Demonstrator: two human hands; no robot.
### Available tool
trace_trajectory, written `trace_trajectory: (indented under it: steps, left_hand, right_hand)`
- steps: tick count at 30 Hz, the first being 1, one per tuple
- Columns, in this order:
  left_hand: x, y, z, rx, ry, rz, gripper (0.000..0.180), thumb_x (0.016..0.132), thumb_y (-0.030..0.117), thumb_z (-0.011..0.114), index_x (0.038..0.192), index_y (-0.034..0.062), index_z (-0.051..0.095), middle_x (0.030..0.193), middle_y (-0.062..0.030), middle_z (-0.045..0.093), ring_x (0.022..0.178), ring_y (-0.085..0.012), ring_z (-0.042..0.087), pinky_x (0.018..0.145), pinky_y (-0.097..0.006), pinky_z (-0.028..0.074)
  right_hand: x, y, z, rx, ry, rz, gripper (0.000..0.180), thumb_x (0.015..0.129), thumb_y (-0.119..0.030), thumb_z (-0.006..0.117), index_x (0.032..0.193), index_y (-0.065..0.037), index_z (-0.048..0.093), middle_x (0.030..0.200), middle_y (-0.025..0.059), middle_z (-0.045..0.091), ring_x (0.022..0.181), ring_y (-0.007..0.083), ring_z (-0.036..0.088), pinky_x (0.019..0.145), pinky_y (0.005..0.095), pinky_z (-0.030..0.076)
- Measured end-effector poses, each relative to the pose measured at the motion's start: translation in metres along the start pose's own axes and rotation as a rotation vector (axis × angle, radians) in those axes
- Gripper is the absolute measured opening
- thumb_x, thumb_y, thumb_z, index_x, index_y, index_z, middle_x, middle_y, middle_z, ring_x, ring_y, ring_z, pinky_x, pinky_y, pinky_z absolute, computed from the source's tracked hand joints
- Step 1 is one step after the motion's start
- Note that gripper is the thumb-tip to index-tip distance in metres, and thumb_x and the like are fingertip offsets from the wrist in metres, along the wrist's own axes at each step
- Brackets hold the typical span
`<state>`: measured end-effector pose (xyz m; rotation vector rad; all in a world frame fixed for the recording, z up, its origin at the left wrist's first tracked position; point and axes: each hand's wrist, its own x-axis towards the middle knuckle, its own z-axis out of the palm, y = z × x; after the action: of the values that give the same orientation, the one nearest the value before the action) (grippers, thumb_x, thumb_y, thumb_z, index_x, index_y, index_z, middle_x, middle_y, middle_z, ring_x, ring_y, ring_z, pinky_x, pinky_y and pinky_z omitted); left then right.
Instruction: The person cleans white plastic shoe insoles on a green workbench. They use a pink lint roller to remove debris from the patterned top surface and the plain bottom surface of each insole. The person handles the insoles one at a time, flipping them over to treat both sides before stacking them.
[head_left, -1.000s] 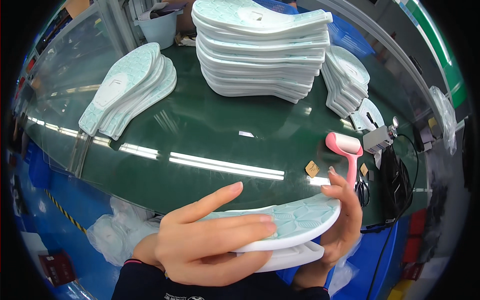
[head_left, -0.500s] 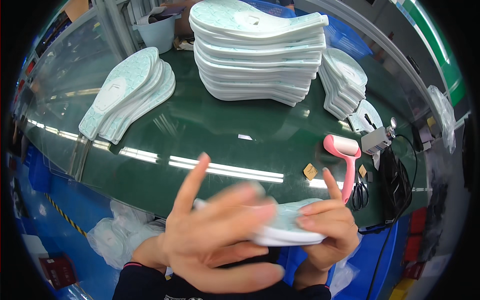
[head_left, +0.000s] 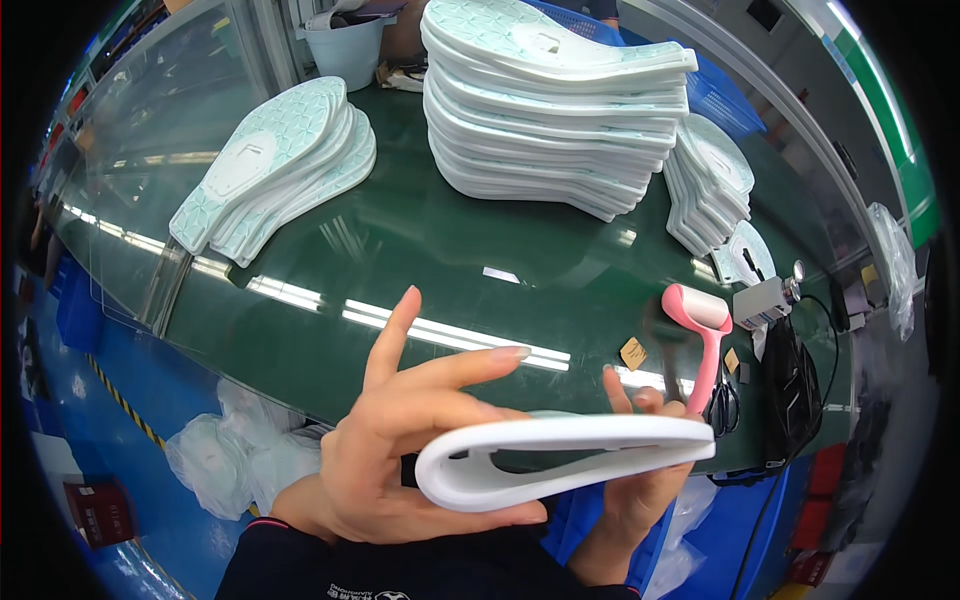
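Between my hands is a white moulded panel (head_left: 600, 432), held above the table's near edge and turned nearly edge-on. Its wide end curves like a loop around a hollow, and a sliver of pale mint surface shows on top. My left hand (head_left: 370, 455) grips the rounded end at the left, thumb below and lower fingers above, with two fingers stretched away. Holding the narrow end from behind, my right hand (head_left: 640, 500) is partly hidden by the panel; a finger points up past it.
On the dark green table (head_left: 440, 270) stand a tall stack of mint-patterned white panels (head_left: 550, 120), a left stack (head_left: 270, 160) and a right stack (head_left: 705, 185). At right lie a pink-handled roller (head_left: 705, 340), scissors (head_left: 725, 408), a metal device (head_left: 765, 300) and a black bag (head_left: 790, 390).
The panel has tipped up from showing its mint face to showing its white edge and hollow. My left hand, blurred before, now grips its rounded end. The view has shifted slightly.
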<state>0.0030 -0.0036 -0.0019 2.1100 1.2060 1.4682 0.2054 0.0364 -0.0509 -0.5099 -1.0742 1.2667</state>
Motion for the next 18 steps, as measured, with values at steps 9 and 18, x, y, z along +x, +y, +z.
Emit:
trace_trajectory:
  steps: [9,18]
  left_hand:
    - [0.004,0.02,0.001,0.379,-0.025,0.101,0.014,0.074,0.027,0.062,0.086,0.0198,0.063,0.079,0.013,0.065,0.096,-0.0103,0.053,0.1,-0.063,0.015]
    - [-0.004,-0.001,0.011,0.28,0.157,0.26,0.057,0.064,0.028,0.074,0.112,0.0133,0.047,0.115,-0.0158,0.049,0.114,-0.0355,0.041,0.097,-0.065,0.016]
  right_hand:
    - [0.006,0.018,-0.016,-0.392,-0.287,0.022,0.029,0.061,-0.003,0.07,0.089,-0.001,0.065,0.084,0.0081,0.065,0.103,0.0294,0.052,0.095,0.0477,0.036]
    - [0.009,0.004,-0.012,-0.342,-0.101,-0.284,0.022,0.06,-0.005,0.073,0.08,-0.007,0.063,0.074,0.0026,0.064,0.078,0.0169,0.057,0.094,0.0524,0.036]
